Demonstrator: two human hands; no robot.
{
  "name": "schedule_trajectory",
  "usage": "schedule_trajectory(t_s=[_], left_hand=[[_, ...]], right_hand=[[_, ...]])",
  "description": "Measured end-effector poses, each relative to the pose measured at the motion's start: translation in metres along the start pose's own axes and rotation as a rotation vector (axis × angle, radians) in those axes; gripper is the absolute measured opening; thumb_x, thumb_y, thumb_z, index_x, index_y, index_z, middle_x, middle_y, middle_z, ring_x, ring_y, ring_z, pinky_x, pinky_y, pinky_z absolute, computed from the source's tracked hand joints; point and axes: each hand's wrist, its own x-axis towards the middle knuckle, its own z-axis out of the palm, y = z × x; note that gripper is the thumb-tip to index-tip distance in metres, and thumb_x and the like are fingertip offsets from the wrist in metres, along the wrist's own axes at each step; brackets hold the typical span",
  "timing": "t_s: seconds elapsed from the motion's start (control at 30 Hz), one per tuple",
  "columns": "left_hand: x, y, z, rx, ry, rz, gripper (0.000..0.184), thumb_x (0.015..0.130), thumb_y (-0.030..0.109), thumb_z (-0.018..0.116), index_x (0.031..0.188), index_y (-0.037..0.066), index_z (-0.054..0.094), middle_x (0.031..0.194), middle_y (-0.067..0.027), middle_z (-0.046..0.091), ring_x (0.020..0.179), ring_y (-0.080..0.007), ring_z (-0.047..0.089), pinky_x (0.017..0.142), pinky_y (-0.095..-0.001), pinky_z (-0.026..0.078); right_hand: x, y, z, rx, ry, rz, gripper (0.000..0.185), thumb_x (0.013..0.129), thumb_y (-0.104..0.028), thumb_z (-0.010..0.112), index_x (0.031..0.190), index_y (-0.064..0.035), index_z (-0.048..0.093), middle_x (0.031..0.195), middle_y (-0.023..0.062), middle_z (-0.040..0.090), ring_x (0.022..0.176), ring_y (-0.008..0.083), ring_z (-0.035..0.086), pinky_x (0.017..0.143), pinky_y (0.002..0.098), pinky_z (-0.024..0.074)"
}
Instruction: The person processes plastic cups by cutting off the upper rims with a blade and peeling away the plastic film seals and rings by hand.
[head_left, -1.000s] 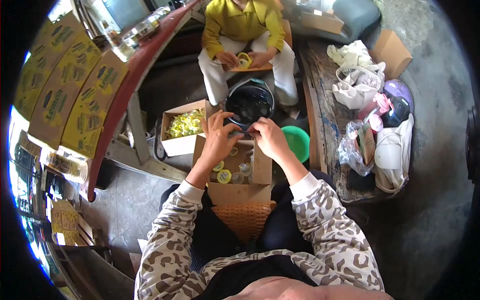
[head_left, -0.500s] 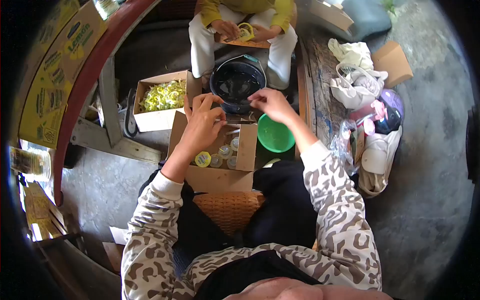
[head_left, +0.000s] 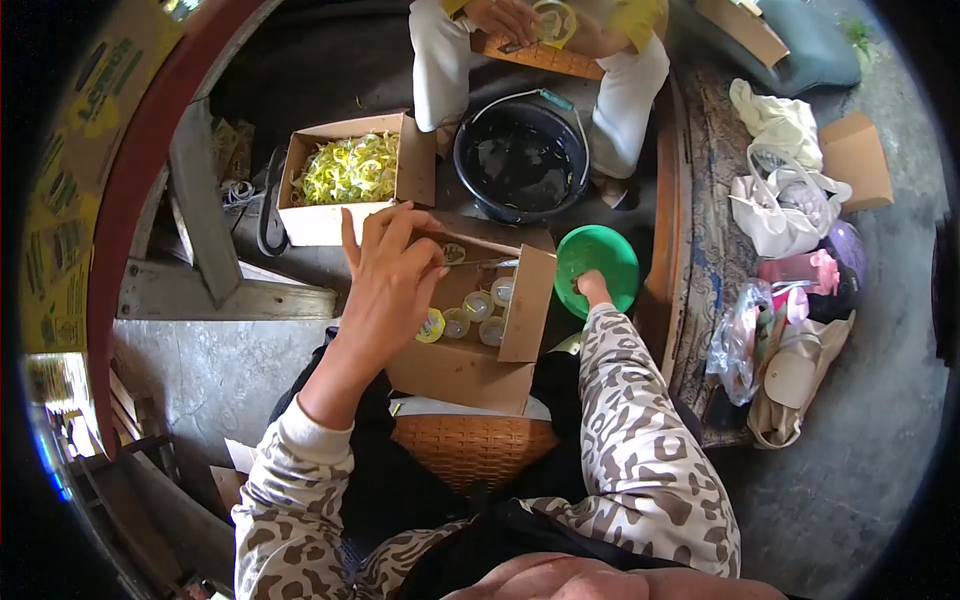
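My left hand (head_left: pixel 390 270) is above the open cardboard box (head_left: pixel 460 380) between my knees. Its thumb and fingertips pinch a thin, narrow tool (head_left: pixel 482 264) that looks like a slim blade and points to the right; its exact kind is unclear. Inside the box stand several clear plastic cups (head_left: pixel 478 304), and one cup with a yellow printed lid (head_left: pixel 431 326) lies at the near left. My right hand (head_left: pixel 594 287) reaches down into the green plastic basin (head_left: pixel 612 245); its fingers are mostly hidden, and whether they hold anything does not show.
A black bucket (head_left: pixel 520 205) holding dark liquid stands ahead, its handle raised. To its left, a box (head_left: pixel 345 225) is full of yellow plastic strips. Opposite sits a person (head_left: pixel 440 75), holding a yellow-rimmed cup (head_left: pixel 553 24). Bags (head_left: pixel 780 215) lie on the right; a wooden leg (head_left: pixel 215 300) stands left.
My right hand has moved from beside the bucket down into the green basin. My left hand keeps its pinch on the thin tool over the box. The view has shifted.
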Motion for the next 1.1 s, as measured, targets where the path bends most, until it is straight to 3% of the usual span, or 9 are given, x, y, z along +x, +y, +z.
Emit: schedule_trajectory(t_s=[0.07, 0.13, 0.17, 0.23, 0.37, 0.43, 0.67, 0.83, 1.1], left_hand=[[0.002, -0.003, 0.002, 0.017, -0.034, -0.012, 0.009, 0.079, 0.004, 0.071, 0.083, 0.007, 0.064, 0.120, -0.0041, 0.057, 0.129, -0.0302, 0.045, 0.117, -0.0638, 0.008], [0.005, -0.004, 0.004, 0.021, -0.065, -0.040, 0.010, 0.079, 0.003, 0.071, 0.084, 0.008, 0.064, 0.120, -0.0039, 0.058, 0.129, -0.0307, 0.045, 0.117, -0.0638, 0.008], [0.006, -0.005, 0.006, 0.024, -0.079, -0.035, 0.010, 0.079, 0.003, 0.071, 0.084, 0.008, 0.064, 0.120, -0.0039, 0.058, 0.129, -0.0307, 0.045, 0.117, -0.0638, 0.008], [0.008, -0.006, 0.011, 0.042, -0.106, -0.085, 0.011, 0.078, 0.004, 0.073, 0.085, 0.008, 0.065, 0.121, -0.0036, 0.059, 0.131, -0.0288, 0.044, 0.118, -0.0609, 0.009], [0.009, -0.008, 0.018, 0.044, -0.122, -0.081, 0.010, 0.079, 0.004, 0.071, 0.085, 0.009, 0.064, 0.119, -0.0040, 0.058, 0.130, -0.0303, 0.045, 0.117, -0.0634, 0.007], [0.010, -0.011, 0.018, 0.044, -0.116, -0.077, 0.009, 0.080, 0.004, 0.071, 0.085, 0.009, 0.064, 0.120, -0.0042, 0.058, 0.131, -0.0302, 0.044, 0.117, -0.0630, 0.007], [0.010, -0.012, 0.014, 0.038, -0.057, -0.070, 0.009, 0.080, 0.004, 0.070, 0.086, 0.008, 0.064, 0.119, -0.0039, 0.059, 0.129, -0.0290, 0.045, 0.117, -0.0634, 0.007], [0.009, -0.015, 0.012, 0.003, 0.024, -0.038, 0.010, 0.080, 0.005, 0.070, 0.087, 0.008, 0.063, 0.119, -0.0033, 0.058, 0.128, -0.0267, 0.046, 0.117, -0.0611, 0.007], [0.004, -0.012, 0.005, -0.054, 0.149, -0.005, 0.010, 0.081, 0.004, 0.070, 0.086, 0.009, 0.063, 0.116, -0.0016, 0.058, 0.130, -0.0261, 0.045, 0.117, -0.0639, 0.008]], right_hand=[[0.013, 0.021, 0.036, 0.087, 0.122, -0.021, 0.018, 0.088, -0.008, 0.059, 0.081, -0.0014, 0.074, 0.079, 0.0149, 0.073, 0.059, 0.0261, 0.068, 0.060, 0.0409, 0.0513], [-0.004, -0.008, 0.026, 0.552, -0.191, 0.438, 0.038, 0.094, -0.035, 0.059, 0.102, -0.0016, 0.074, 0.102, 0.0219, 0.072, 0.095, 0.0437, 0.068, 0.083, 0.0492, 0.0533], [0.003, -0.004, 0.030, 0.563, -0.196, 0.448, 0.038, 0.094, -0.035, 0.059, 0.102, -0.0016, 0.074, 0.102, 0.0219, 0.072, 0.095, 0.0437, 0.068, 0.083, 0.0492, 0.0533], [0.013, 0.009, 0.037, 0.107, -0.071, 0.426, 0.044, 0.096, -0.036, 0.056, 0.107, 0.0031, 0.071, 0.111, 0.0243, 0.070, 0.102, 0.0442, 0.066, 0.086, 0.0506, 0.0533], [-0.004, 0.003, 0.034, 0.014, 0.042, 0.385, 0.044, 0.095, -0.037, 0.056, 0.111, 0.0008, 0.071, 0.118, 0.0231, 0.068, 0.106, 0.0432, 0.066, 0.088, 0.0517, 0.0531], [-0.012, -0.005, 0.025, 0.074, 0.159, 0.564, 0.039, 0.094, -0.038, 0.057, 0.109, -0.0064, 0.074, 0.118, 0.0204, 0.069, 0.105, 0.0402, 0.067, 0.089, 0.0493, 0.0540], [-0.043, -0.040, -0.002, -0.363, 0.281, 0.429, 0.025, 0.092, -0.026, 0.059, 0.103, -0.0117, 0.076, 0.115, 0.0134, 0.072, 0.106, 0.0343, 0.069, 0.094, 0.0495, 0.0514], [-0.062, -0.066, -0.030, -0.318, 0.324, 0.462, 0.022, 0.091, -0.024, 0.059, 0.101, -0.0148, 0.077, 0.111, 0.0103, 0.073, 0.107, 0.0323, 0.069, 0.109, 0.0612, 0.0329], [-0.037, -0.054, -0.089, -0.270, 0.157, 0.239, 0.030, 0.089, -0.018, 0.060, 0.116, -0.0225, 0.071, 0.129, 0.0094, 0.066, 0.120, 0.0333, 0.061, 0.105, 0.0563, 0.0396]])
